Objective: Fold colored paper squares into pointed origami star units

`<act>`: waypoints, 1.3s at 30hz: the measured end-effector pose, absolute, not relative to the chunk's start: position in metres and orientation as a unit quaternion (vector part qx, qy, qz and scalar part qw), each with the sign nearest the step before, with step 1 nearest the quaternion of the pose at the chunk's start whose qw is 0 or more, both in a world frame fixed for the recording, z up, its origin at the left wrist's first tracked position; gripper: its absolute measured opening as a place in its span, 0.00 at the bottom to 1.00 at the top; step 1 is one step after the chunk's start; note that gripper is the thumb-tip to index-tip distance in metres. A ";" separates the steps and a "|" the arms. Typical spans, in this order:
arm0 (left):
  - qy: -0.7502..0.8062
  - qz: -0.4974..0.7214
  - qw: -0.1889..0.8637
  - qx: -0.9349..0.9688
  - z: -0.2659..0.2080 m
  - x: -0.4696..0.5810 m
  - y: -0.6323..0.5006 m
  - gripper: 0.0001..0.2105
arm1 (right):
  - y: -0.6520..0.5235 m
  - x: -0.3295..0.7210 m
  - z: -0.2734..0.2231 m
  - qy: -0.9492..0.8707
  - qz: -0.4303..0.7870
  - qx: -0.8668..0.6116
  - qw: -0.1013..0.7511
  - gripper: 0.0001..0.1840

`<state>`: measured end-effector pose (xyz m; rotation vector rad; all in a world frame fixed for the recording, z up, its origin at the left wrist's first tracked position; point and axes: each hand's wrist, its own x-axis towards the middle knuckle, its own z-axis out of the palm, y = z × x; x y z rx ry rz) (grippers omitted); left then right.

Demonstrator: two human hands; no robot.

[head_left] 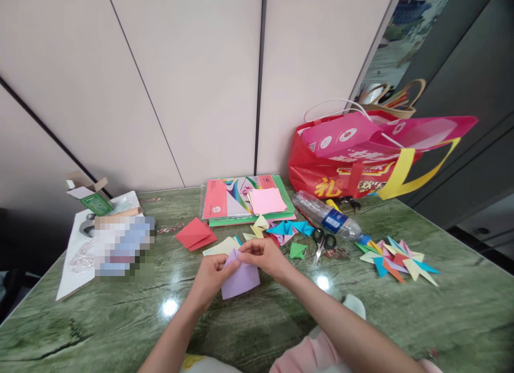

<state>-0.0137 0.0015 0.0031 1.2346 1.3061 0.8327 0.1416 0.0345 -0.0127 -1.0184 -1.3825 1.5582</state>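
Observation:
A purple sheet of origami paper (241, 282) is held up off the table between my two hands, its far corner pinched. My left hand (212, 276) grips its left edge with thumb and fingers. On the upper right side, my right hand (261, 258) pinches the paper near the same corner. Just beyond lie pale yellow papers (225, 246), partly hidden by my hands. A folded red paper (196, 234) rests to the left. Blue, pink and yellow folded pieces (289, 228) lie behind my right hand, with a small green folded piece (297, 250) nearer.
Black-handled scissors (321, 241) and a plastic bottle (327, 215) lie right of centre. Further right sits a multicoloured paper star (401, 260). Paper packs (241, 199) with pink squares (268, 200) rest by the wall. A red bag (353, 158) stands back right; a white board (74, 255) lies left.

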 end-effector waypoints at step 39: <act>0.545 0.316 0.538 0.559 0.002 -0.012 0.001 0.18 | 0.033 0.139 -0.011 -0.567 0.571 -0.417 0.423 0.08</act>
